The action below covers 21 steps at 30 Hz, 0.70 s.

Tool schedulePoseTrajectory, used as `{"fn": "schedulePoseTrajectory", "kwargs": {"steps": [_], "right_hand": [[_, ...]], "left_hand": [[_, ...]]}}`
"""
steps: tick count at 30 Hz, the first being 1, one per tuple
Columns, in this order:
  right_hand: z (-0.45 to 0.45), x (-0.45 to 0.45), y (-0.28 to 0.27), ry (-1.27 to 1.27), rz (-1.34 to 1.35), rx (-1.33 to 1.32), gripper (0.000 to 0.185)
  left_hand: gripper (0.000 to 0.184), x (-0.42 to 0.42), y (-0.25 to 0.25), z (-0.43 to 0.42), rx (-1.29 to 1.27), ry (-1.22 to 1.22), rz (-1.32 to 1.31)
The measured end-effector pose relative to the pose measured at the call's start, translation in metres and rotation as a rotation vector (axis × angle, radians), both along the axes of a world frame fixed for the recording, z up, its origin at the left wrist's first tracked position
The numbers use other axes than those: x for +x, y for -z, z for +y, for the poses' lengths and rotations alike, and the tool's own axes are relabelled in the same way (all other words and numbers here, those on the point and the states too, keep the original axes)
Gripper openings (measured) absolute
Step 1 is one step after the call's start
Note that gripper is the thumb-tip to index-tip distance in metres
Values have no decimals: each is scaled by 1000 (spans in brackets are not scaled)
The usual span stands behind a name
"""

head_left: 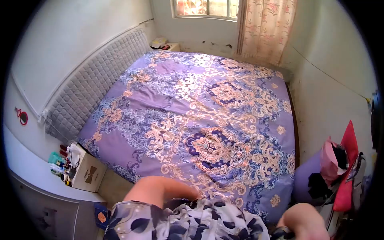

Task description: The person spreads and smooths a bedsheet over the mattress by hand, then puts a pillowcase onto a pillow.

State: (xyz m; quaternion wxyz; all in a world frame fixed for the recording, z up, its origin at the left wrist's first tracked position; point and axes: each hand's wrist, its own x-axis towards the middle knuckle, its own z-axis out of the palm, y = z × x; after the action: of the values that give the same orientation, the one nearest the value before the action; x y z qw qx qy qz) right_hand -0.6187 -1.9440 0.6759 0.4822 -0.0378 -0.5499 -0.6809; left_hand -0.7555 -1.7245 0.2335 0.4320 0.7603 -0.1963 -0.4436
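Observation:
A white, grey and dark patterned cloth (192, 222), worn on my body, fills the bottom centre. My bent left arm (154, 188) reaches inward above it, and its far end goes behind the cloth, which hides the fingers of my left hand. At the lower right, part of my bent right arm (304, 218) shows, with the right hand out of view. Beyond both arms lies a bed (216, 120) covered by a purple sheet with blue and peach ornaments. The sheet has some creases at the left.
A grey quilted headboard (100, 80) lines the left wall. Small items crowd a bedside cabinet (90, 174). Pink bags (334, 164) and dark cloths are piled at the right. A window (206, 8) and floral curtain (266, 30) are at the back.

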Motion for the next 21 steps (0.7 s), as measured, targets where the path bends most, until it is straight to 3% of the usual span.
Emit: {"fn": "schedulePoseTrajectory", "kwargs": {"steps": [2, 3, 4, 6, 8, 10, 11, 13, 15, 17, 18, 21], "right_hand": [[27, 11, 33, -97, 211, -120, 34], [27, 15, 59, 48, 341, -204, 34], [51, 11, 69, -16, 406, -195, 27], [61, 13, 100, -144, 462, -549, 19], [69, 10, 123, -75, 660, -985, 14], [84, -4, 164, -146, 909, -1473, 8], [82, -2, 203, -101, 904, -1799, 13], [46, 1, 304, 75, 879, -2459, 20], [15, -12, 368, 297, 963, -2846, 19], [-7, -21, 394, 410, 1126, -2976, 19], [-13, -23, 397, 441, 1197, -2985, 19], [-25, -20, 393, 503, 1378, -2935, 19]], "left_hand": [[41, -19, -11, 15, -28, -72, -17], [41, -32, -18, 18, -47, -114, -27], [41, -46, -28, 23, -55, -161, -33], [41, -75, -59, 33, -39, -284, -15], [39, -103, -103, 35, 41, -476, 113], [38, -145, -111, 33, -15, -648, -12], [35, -156, -128, 28, -55, -739, 7], [33, -187, -111, 15, -35, -871, -5], [33, -195, -110, 13, -33, -960, -83], [35, -188, -130, 11, 77, -969, -169], [38, -183, -141, 10, 32, -1023, -76], [45, -167, -120, 19, 114, -941, -45]]}}
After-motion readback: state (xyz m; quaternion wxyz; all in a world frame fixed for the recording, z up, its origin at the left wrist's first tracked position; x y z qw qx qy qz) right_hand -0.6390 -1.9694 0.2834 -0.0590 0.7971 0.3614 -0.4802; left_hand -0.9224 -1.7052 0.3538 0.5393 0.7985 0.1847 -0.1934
